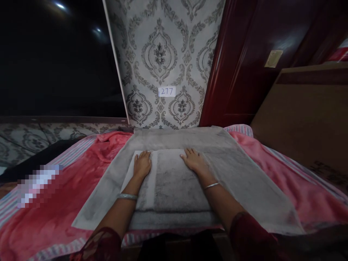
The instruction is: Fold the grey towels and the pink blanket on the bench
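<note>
A grey towel [181, 185] with a pale band near its left side lies folded in front of me. Beneath it a larger grey cloth [252, 181] is spread out. My left hand [143, 165] rests flat on the folded towel's far left corner, fingers stretched out, with a bangle on the wrist. On the far right corner lies my right hand [193, 160], palm down and fingers spread, a thin silver bangle behind it. Neither hand grips anything.
A pink-red blanket [65, 181] with striped edges lies under the cloths. Behind are patterned wallpaper with a paper label "277" [166, 91], a dark television screen [54, 61] at left and a dark red door [244, 65]. A cardboard box [307, 119] stands at right.
</note>
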A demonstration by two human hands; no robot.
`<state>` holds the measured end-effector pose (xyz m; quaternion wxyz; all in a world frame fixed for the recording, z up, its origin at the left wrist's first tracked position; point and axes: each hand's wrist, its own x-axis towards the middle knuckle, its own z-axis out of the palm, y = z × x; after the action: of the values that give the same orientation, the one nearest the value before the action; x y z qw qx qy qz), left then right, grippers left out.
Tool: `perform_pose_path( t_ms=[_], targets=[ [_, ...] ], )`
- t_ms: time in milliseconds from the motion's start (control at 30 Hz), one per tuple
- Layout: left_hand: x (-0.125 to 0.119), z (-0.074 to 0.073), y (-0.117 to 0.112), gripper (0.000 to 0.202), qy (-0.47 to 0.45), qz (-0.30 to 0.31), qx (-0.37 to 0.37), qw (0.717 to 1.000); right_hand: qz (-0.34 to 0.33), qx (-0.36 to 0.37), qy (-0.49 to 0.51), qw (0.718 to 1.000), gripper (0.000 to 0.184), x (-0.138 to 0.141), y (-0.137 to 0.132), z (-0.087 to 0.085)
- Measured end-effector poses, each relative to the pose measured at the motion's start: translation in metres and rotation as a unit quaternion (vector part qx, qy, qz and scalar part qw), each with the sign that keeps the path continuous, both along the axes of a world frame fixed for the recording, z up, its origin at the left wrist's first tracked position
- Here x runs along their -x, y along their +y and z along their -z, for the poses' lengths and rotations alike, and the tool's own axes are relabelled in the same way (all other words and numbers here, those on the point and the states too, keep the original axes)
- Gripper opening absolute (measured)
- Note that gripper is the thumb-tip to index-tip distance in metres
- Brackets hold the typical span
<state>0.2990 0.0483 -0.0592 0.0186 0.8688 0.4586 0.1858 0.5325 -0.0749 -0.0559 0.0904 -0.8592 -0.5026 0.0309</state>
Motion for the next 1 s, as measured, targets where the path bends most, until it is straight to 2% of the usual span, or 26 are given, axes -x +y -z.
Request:
perform_pose_path(
  t_ms=[200,300,367,467,567,633,700,800,1000],
  targets=[
    [0.0,0.0,0.001,0.053,-0.004,0.005,-0.006,1.0,0.034,0.02,0.019,0.999,0.062,-0.014,-0.04,-0.002],
    [-0.001,0.0,0.002,0.053,-0.005,0.006,-0.005,1.0,0.038,0.012,-0.012,0.999,0.061,0.0,-0.06,-0.012],
    [-0.001,-0.001,0.002,0.053,-0.005,0.007,-0.002,1.0,0.009,-0.019,-0.038,0.999,0.062,0.025,-0.068,-0.019],
    [-0.002,-0.002,0.002,0.053,-0.005,0.008,-0.001,1.0,-0.091,-0.06,-0.032,0.994,0.063,0.082,-0.072,-0.021],
    [-0.001,-0.004,0.0,0.053,-0.003,0.01,-0.002,1.0,-0.19,-0.061,0.009,0.98,0.066,0.134,-0.072,-0.011],
    [-0.001,-0.005,-0.001,0.053,0.0,0.012,-0.005,1.0,-0.217,-0.07,0.031,0.973,0.069,0.152,-0.073,-0.003],
    [-0.001,-0.006,-0.001,0.054,0.004,0.014,-0.007,1.0,-0.218,-0.08,0.044,0.972,0.069,0.153,-0.077,0.002],
    [-0.002,-0.006,0.0,0.054,0.008,0.015,-0.007,1.0,-0.194,-0.061,0.043,0.978,0.067,0.133,-0.089,0.004],
    [-0.002,-0.006,0.002,0.055,0.014,0.015,-0.002,1.0,-0.066,-0.046,0.0,0.997,0.067,0.083,-0.132,0.015]
  ],
)
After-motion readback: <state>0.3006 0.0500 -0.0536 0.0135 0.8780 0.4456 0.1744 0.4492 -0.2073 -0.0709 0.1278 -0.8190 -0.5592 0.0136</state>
